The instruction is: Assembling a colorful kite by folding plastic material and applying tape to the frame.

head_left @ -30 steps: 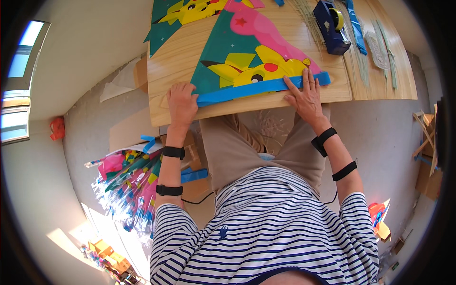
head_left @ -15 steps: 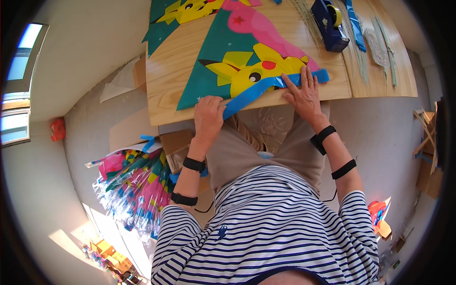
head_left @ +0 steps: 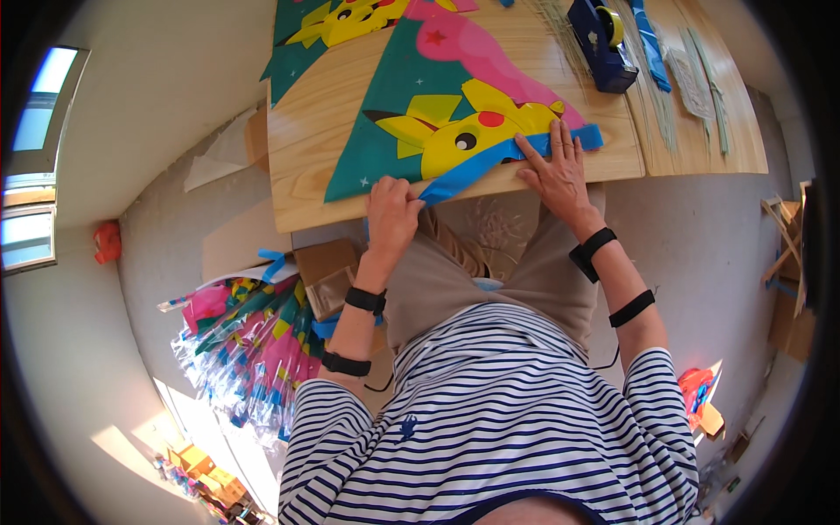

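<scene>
A triangular kite sheet (head_left: pixel 411 105), teal with a yellow cartoon animal and a pink shape, lies on the wooden table (head_left: pixel 297 184). A blue strip (head_left: pixel 490 157) runs along its near edge. My left hand (head_left: pixel 391 214) grips the strip's loose left end at the table's front edge and has it lifted off the sheet. My right hand (head_left: pixel 556 171) lies flat with fingers spread, pressing down the strip's right end and the sheet.
A second kite sheet (head_left: pixel 337 22) lies at the table's far side. A blue tape dispenser (head_left: pixel 599 44) stands at the back right beside thin sticks and blue strips (head_left: pixel 652 44). A bundle of wrapped colourful kites (head_left: pixel 249 346) and cardboard boxes (head_left: pixel 324 271) sit on the floor at my left.
My left hand has moved right along the table's front edge and taken hold of the blue strip's left end, peeling it up. The right hand stays pressed flat.
</scene>
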The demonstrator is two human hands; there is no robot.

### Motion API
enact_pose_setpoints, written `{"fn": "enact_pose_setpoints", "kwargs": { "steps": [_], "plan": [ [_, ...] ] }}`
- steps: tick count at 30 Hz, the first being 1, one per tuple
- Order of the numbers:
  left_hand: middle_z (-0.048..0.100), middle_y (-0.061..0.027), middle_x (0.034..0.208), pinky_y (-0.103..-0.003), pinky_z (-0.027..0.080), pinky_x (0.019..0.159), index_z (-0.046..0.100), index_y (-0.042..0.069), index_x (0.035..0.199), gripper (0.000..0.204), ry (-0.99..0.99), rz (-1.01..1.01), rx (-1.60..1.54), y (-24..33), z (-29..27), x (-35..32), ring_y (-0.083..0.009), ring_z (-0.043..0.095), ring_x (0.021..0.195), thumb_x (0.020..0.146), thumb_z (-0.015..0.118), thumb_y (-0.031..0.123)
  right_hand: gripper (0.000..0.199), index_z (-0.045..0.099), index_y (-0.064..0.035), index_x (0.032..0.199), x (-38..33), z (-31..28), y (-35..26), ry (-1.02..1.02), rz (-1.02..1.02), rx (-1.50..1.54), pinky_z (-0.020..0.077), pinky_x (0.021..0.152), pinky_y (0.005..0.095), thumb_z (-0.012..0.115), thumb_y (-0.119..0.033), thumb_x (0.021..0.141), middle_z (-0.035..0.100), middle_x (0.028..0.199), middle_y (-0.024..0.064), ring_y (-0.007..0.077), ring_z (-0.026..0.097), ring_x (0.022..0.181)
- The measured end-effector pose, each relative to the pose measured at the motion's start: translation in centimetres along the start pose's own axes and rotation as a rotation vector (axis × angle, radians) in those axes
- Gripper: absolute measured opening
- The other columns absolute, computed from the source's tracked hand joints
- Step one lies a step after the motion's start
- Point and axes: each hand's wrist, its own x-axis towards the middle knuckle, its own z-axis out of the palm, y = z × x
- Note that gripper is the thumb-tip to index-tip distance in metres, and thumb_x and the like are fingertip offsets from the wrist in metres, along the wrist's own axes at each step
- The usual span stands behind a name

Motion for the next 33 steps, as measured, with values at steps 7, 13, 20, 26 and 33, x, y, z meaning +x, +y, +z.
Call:
{"fn": "enact_pose_setpoints", "kwargs": {
  "steps": [7,13,20,26,33],
  "plan": [
    [0.062,0.0042,0.078,-0.023,0.045,0.065,0.066,0.005,0.090,0.015,-0.471,-0.433,-0.808,-1.4,-4.4,2.6,-0.0047,0.055,0.072,0.086,0.079,0.008,0.061,0.044,-0.0372,0.157,0.0,0.4,0.2,0.017,-0.002,0.028,0.0196,0.120,0.0653,0.059,-0.050,0.099,0.020,0.166,0.0311,0.0481,0.019,0.154],
    [0.061,0.0038,0.076,-0.024,0.042,0.064,0.069,0.004,0.086,0.014,-0.542,-0.416,-0.658,-4.3,-7.2,5.7,-0.0054,0.052,0.071,0.085,0.080,0.013,0.062,0.044,-0.0360,0.157,-0.1,0.2,0.0,0.025,0.000,0.014,0.0183,0.120,0.0650,0.059,-0.051,0.099,0.021,0.165,0.0316,0.0481,0.019,0.154],
    [0.056,0.0064,0.075,-0.024,0.039,0.064,0.066,0.006,0.084,0.017,-0.566,-0.362,-0.503,-5.4,-6.9,7.2,-0.0041,0.048,0.073,0.090,0.076,0.018,0.066,0.040,-0.0331,0.160,-0.1,0.1,0.1,0.036,-0.006,0.030,0.0180,0.121,0.0640,0.059,-0.051,0.099,0.023,0.165,0.0321,0.0482,0.019,0.154],
    [0.052,0.0045,0.070,-0.027,0.037,0.060,0.065,0.003,0.079,0.021,-0.591,-0.395,-0.559,-5.6,-6.8,7.3,-0.0070,0.046,0.068,0.089,0.075,0.018,0.067,0.039,-0.0321,0.160,-0.1,0.0,0.0,0.019,0.004,0.020,0.0170,0.121,0.0634,0.058,-0.052,0.099,0.022,0.165,0.0321,0.0482,0.018,0.155],
    [0.052,-0.0042,0.065,-0.032,0.038,0.058,0.063,-0.001,0.074,0.027,-0.542,-0.340,-0.389,-5.0,-6.5,8.0,-0.0127,0.047,0.064,0.084,0.077,0.020,0.066,0.040,-0.0312,0.160,-0.2,0.3,0.2,0.028,-0.008,0.000,0.0169,0.121,0.0635,0.057,-0.053,0.100,0.021,0.165,0.0319,0.0480,0.017,0.155]
  ]
}}
